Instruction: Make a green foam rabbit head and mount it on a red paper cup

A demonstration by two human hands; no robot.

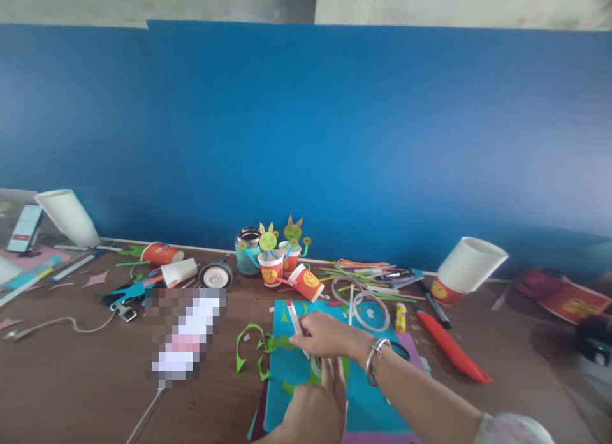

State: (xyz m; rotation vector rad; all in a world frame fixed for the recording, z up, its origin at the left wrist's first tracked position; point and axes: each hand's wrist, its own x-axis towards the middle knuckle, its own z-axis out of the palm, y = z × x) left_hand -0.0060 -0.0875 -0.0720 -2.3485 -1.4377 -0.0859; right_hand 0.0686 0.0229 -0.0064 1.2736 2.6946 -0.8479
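Note:
My right hand (pixel 318 334), with silver bangles at the wrist, is closed around a white marker (pixel 295 321) with a red end. The marker leans, its lower tip near a small round whitish ring (pixel 316 365). My left hand (pixel 318 409) comes in from the bottom, two fingers stretched out and pressing at the ring's right side; its other fingers are mostly hidden. Under both hands are green paper (pixel 289 386) and a blue sheet (pixel 280 406). Curled green paper scraps (pixel 243 345) lie left of the sheet.
Behind the sheet stand paper cups with green animal faces (pixel 268 241), a tipped cup (pixel 306 283) and a teal flask (pixel 247 252). Coloured sticks (pixel 368 272), a glue stick (pixel 400 318) and a red cutter-like tool (pixel 452 345) lie rightward. A cabled phone-like device (pixel 189 335), blurred out, is left.

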